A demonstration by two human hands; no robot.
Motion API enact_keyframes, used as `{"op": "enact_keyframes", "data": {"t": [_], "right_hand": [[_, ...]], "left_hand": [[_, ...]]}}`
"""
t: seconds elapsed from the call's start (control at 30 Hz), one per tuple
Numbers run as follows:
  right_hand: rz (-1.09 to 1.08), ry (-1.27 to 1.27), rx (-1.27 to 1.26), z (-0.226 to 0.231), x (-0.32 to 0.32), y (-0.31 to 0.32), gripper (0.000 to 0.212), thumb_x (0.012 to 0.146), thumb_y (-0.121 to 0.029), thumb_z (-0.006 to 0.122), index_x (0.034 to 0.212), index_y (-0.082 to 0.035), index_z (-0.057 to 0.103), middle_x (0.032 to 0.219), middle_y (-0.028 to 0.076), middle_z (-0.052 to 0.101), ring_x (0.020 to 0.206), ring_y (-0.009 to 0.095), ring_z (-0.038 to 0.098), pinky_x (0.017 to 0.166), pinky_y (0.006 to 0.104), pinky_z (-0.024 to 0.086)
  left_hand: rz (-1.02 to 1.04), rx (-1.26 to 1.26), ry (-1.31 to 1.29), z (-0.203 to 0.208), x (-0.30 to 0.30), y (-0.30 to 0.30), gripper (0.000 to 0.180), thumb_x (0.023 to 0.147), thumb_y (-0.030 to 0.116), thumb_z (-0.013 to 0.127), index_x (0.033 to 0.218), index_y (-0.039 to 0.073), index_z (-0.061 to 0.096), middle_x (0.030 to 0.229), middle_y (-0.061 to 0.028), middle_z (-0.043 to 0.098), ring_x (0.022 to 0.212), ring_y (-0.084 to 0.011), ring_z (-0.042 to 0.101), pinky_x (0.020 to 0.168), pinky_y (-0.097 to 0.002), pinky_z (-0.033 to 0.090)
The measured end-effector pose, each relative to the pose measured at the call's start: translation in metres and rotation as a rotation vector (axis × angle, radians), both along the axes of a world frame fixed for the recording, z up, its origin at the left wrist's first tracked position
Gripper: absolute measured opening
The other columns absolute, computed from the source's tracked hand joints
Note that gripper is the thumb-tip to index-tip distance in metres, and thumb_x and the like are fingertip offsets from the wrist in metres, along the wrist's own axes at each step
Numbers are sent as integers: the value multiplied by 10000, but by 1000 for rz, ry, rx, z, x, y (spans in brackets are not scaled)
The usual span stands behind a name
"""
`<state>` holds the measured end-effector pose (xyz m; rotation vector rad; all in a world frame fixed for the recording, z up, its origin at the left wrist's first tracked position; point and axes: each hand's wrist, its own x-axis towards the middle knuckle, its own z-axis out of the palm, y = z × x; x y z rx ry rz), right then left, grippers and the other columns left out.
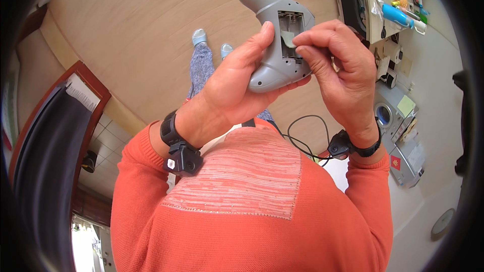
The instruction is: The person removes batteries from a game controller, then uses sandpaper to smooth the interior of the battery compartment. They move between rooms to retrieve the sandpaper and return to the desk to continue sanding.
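Note:
A grey game controller lies back side up in my left hand, its battery compartment uncovered with metal contacts showing. My left thumb presses on the controller's near grip side, and the fingers pass beneath it, some tips showing at the lower right edge. Over the compartment, my right hand pinches a small pale grey-green piece, perhaps cloth or paper, between thumb and forefinger. The piece reaches into the compartment; its lower end is partly hidden by my fingertips.
Black straps with small devices circle both wrists, and a black cable loops near the right one. To the right stand a cluttered shelf with a blue bottle and a washing machine. A dark cloth-covered piece of furniture is at left.

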<state>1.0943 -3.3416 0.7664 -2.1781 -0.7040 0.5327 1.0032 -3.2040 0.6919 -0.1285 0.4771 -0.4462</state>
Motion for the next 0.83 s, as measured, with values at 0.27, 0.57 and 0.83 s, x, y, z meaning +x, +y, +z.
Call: {"op": "enact_keyframes", "data": {"t": [0.27, 0.57, 0.83], "right_hand": [[338, -287, -82, 0, -1, 14, 193, 725, 40, 750, 896, -45, 719, 855, 66, 589, 836, 275, 559, 690, 369, 478], [489, -232, 11, 12, 18, 12, 215, 733, 25, 749, 942, -23, 727, 859, 76, 576, 822, 266, 559, 696, 357, 474], [687, -191, -160, 14, 14, 13, 250, 678, 9, 707, 913, -80, 706, 933, 70, 595, 900, 301, 578, 737, 395, 525]], "left_hand": [[38, 23, -53, -5, -12, 11, 506, 1105, 444, 412, 1444, 75, 487, 1342, -75, 616, 1245, -227, 596, 1110, -498, 454], [-18, -25, -135, -4, -23, 22, 563, 1101, 485, 383, 1469, 65, 451, 1396, -104, 586, 1272, -253, 594, 1112, -531, 472], [-75, -38, -101, -9, -35, 17, 533, 1106, 475, 377, 1481, 103, 450, 1405, -91, 585, 1264, -296, 599, 1108, -574, 465]]}}
